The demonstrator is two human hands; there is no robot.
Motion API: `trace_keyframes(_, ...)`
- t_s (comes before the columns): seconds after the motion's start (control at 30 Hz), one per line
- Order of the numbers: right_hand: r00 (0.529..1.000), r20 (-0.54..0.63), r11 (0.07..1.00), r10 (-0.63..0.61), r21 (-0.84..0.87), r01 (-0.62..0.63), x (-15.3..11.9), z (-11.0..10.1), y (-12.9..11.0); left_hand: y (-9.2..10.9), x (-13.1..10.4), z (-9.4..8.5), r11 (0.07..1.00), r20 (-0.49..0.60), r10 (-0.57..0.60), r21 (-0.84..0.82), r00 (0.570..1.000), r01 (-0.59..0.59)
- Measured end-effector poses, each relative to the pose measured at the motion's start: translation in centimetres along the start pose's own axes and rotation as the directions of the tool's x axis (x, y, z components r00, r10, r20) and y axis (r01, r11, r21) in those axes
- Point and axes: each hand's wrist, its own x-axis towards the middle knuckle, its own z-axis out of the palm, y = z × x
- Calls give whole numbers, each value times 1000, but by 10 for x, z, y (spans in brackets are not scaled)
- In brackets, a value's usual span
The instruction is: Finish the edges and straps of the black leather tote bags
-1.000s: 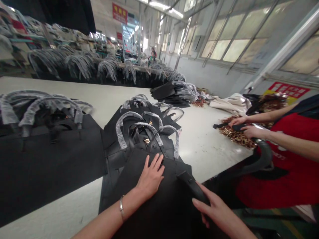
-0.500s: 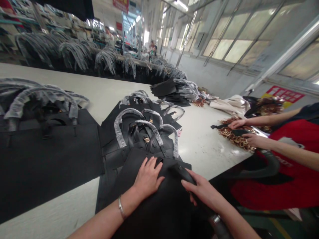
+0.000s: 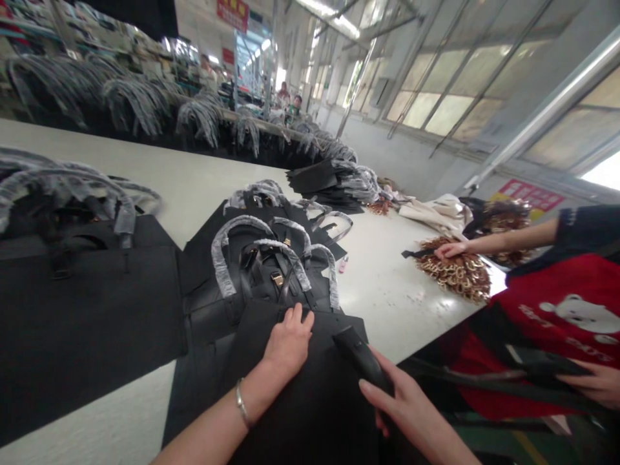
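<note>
My left hand (image 3: 289, 340) rests on the top part of a black leather panel (image 3: 310, 400), its fingers curled at the panel's upper edge; what they hold, if anything, is hidden. Wrapped round a black strap-like handle (image 3: 363, 361) is my right hand (image 3: 402, 394), over the panel's right side. Just beyond lie black bags with plastic-wrapped handles (image 3: 225, 258) and gold clasps (image 3: 278, 278).
More black bags (image 3: 87, 297) lie at the left on the white table (image 3: 378, 284). A stack of black pieces (image 3: 329, 184) is farther back. At the right, a person in a red apron (image 3: 571, 323) touches a pile of gold-ringed straps (image 3: 455, 271).
My left fingers have curled more at the panel's edge. The black handle in my right hand shows more clearly, apart from my left hand. The co-worker's one hand has moved down from the pile.
</note>
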Motion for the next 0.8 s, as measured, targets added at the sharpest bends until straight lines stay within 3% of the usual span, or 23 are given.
trace_keyframes(0.17, 993, 119, 999, -24, -24, 27, 10, 15, -12, -36, 46, -32, 986, 213, 159, -83, 964, -145)
trace_keyframes(0.3, 984, 173, 999, -36, -29, 42, 20, 18, -30, -49, 72, -32, 964, 285, 234, -189, 929, -185)
trace_keyframes(0.57, 945, 324, 989, 35, -145, 13, 45, 17, -65, -45, 83, -20, 973, 315, 99, -228, 944, -26)
trace_keyframes(0.8, 910, 400, 961, 109, -278, 7, 49, 13, -94, -49, 97, -31, 935, 494, 93, -342, 864, 95)
